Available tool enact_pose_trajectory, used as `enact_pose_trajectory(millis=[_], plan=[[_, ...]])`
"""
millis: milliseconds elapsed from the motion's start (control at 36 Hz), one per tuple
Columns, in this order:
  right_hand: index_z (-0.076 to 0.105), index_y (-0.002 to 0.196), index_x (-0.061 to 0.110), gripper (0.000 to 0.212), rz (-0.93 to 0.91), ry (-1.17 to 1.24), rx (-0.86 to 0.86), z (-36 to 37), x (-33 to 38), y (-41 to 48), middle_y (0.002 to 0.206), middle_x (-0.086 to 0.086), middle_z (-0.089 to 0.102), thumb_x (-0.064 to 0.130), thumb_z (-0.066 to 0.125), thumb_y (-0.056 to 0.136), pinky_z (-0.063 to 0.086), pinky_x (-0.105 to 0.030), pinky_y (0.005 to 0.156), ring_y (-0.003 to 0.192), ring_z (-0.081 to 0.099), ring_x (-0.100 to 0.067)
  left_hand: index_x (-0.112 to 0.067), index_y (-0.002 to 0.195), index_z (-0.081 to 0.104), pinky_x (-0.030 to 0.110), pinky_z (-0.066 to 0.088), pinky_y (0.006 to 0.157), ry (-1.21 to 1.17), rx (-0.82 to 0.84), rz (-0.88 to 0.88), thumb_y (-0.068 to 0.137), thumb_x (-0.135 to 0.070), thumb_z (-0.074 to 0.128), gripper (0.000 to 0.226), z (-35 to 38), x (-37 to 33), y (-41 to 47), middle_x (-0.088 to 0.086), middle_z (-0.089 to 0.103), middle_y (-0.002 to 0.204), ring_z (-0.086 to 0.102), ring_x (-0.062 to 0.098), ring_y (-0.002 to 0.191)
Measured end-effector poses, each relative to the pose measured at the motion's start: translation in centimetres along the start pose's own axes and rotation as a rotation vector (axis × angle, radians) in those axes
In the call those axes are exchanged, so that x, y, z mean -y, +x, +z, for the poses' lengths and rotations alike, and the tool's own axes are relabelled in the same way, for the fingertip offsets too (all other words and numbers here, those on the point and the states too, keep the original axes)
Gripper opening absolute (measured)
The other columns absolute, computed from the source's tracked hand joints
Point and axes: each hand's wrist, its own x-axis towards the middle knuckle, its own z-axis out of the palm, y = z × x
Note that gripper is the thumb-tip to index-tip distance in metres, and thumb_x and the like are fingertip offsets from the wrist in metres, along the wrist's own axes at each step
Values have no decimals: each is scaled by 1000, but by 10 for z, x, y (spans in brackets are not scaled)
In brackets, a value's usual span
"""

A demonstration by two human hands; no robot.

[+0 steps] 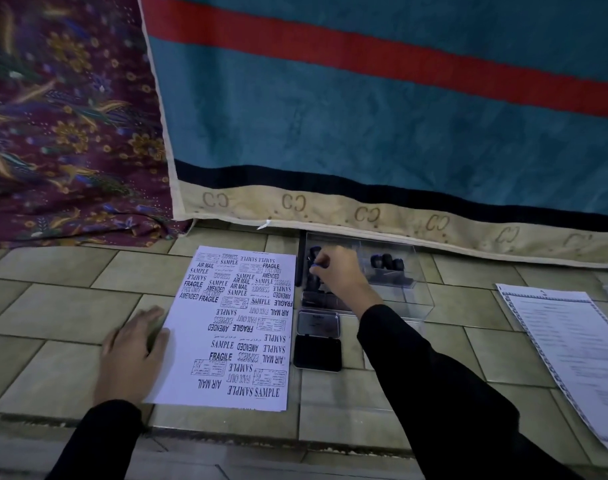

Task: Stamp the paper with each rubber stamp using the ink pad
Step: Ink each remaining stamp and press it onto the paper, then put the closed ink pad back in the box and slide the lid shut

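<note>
right hand [337, 273] pinches a rubber stamp [315, 269] in the clear box [411, 301].
left hand [134, 346], fingers straight, lies flat on the paper [191, 362] at its left edge.

right hand [340, 271] pinching stamp [314, 269], paper [233, 341] — densely stamped

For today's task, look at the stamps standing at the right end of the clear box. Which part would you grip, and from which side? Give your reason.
Grip one of the stamps by its rounded knob handle, coming from above, thumb against fingers. They stand upright with knobs up, packed side by side in the clear box, so their sides are probably hard to reach.
</note>
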Motion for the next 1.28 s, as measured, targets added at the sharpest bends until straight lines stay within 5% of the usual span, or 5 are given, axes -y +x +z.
enact_pose_trajectory(millis=[611,861,1028,1167,1278], plan=[[67,89,-3,20,68,-141,9,-10,-23,-9,91,-16,68,15,70,82,51,-33,77,89,64,-28,-19,127,55,41,20,111,-22,54,-42,83,-48,33,58,-3,0,-1,1,55,137,47,23,127],[70,88,12,9,42,124,-167,-37,-24,-56,78,8,61,20,65,86,45,-11,67,69,55,-3,-29,113,62,33,33,101,-731,2,-340,92,-30,56,22,-34,-10,11,-9,59,126,48,14,124],[66,79,18,5,148,183,4,-9,-49,-95,66,7,61,18,66,85,42,-12,53,54,53,-3,-26,115,60,36,41,97,-629,-17,-99,93,-13,57,25,-40,-70,10,-4,62,120,55,20,116],[68,90,10,9,204,131,20,8,-55,-94,76,-4,66,16,63,87,42,-18,59,59,54,-9,-34,136,43,33,34,108,-307,356,183,76,-55,67,67,-12,-144,-17,-9,47,140,41,9,128],[71,84,9,17,224,55,-20,11,-51,-86,85,-8,73,22,60,86,46,-20,65,78,66,-18,-28,150,15,34,5,118,-12,440,333,66,-79,54,106,30,-170,-36,-6,19,158,12,12,145]])
